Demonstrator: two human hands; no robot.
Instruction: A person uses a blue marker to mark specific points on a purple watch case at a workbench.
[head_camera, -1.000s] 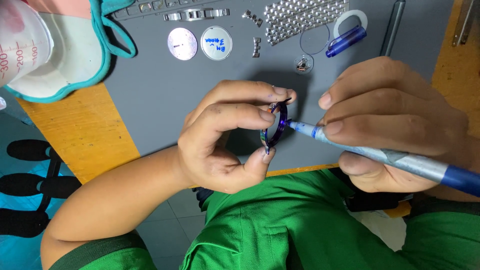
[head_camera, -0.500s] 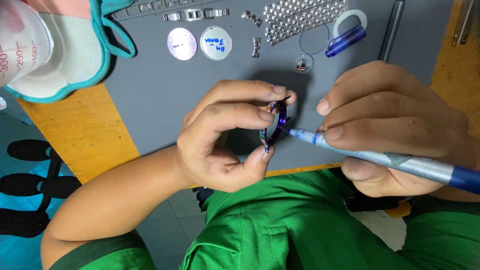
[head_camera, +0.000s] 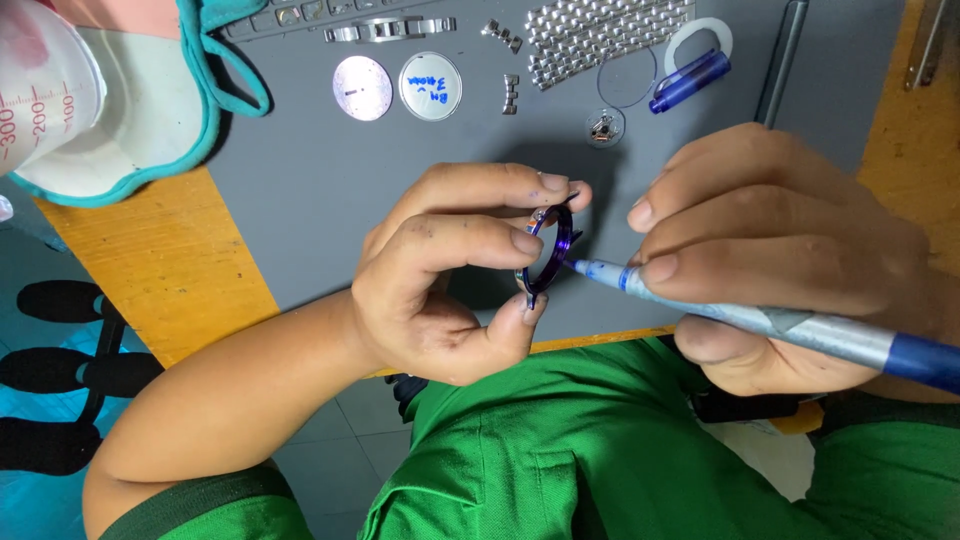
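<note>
My left hand (head_camera: 450, 275) pinches a round blue watch case (head_camera: 550, 250) on edge between thumb and fingers, above the near edge of a grey work mat (head_camera: 320, 190). My right hand (head_camera: 790, 255) grips a blue and silver pen-shaped tool (head_camera: 800, 330). Its tip touches the right side of the case. Both hands hover over my lap in green cloth.
On the mat's far side lie two round discs (head_camera: 397, 87), loose metal bracelet links (head_camera: 600, 35), a thin ring, a small round part (head_camera: 604, 127), a blue cap (head_camera: 690, 80) and a metal rod (head_camera: 780, 60). A measuring cup (head_camera: 45, 100) on a teal-edged cloth sits at far left.
The tool tip has slid a little lower along the case's edge. The left hand holds the case almost still.
</note>
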